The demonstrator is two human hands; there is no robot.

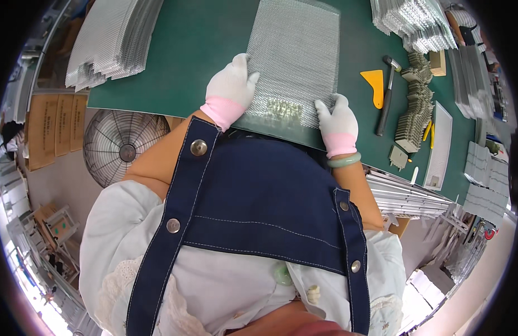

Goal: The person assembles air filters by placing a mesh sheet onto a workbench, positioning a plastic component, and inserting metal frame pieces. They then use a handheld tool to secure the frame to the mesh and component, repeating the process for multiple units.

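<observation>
A silvery metal mesh sheet lies on the green tabletop in front of me, its near end close to the table edge. My left hand, in a white glove with a pink cuff, has its fingers curled at the sheet's left edge. At the near right corner, my right hand, gloved the same way, pinches the edge between thumb and fingers. Parts of the fingertips of both hands are hidden. Light glints off the mesh between the hands.
Mesh sheets are stacked at the far left and far right. Right of my right hand lie a yellow scraper, a hammer, rows of small grey metal parts and a framed panel. A floor fan stands below the table's left side.
</observation>
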